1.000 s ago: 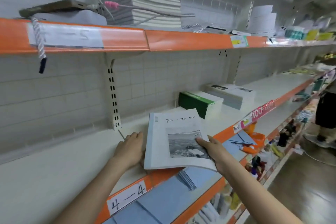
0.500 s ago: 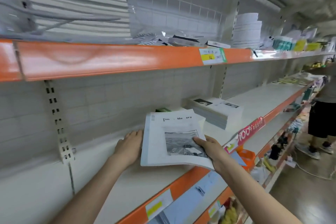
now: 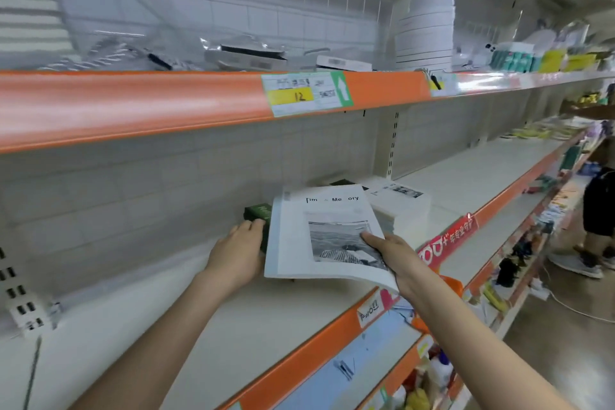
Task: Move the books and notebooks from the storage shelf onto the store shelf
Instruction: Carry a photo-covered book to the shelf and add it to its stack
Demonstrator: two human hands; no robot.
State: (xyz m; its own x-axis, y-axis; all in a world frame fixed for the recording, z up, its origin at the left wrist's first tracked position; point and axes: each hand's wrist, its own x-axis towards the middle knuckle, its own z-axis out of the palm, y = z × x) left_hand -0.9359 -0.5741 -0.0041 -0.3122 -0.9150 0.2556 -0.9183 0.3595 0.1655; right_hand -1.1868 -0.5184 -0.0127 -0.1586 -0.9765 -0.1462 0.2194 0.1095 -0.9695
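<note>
Both hands carry the notebook stack [image 3: 321, 233] rightward since a second ago — now over the green books [image 3: 258, 212], near white stack [image 3: 397, 206]; left hand [image 3: 238, 255] cups its edge, right hand [image 3: 397, 260] grips corner — placement close

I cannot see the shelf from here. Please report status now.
Both hands, left and right, hold white book over middle shelf. Green books directly behind; white stack beside.
</note>
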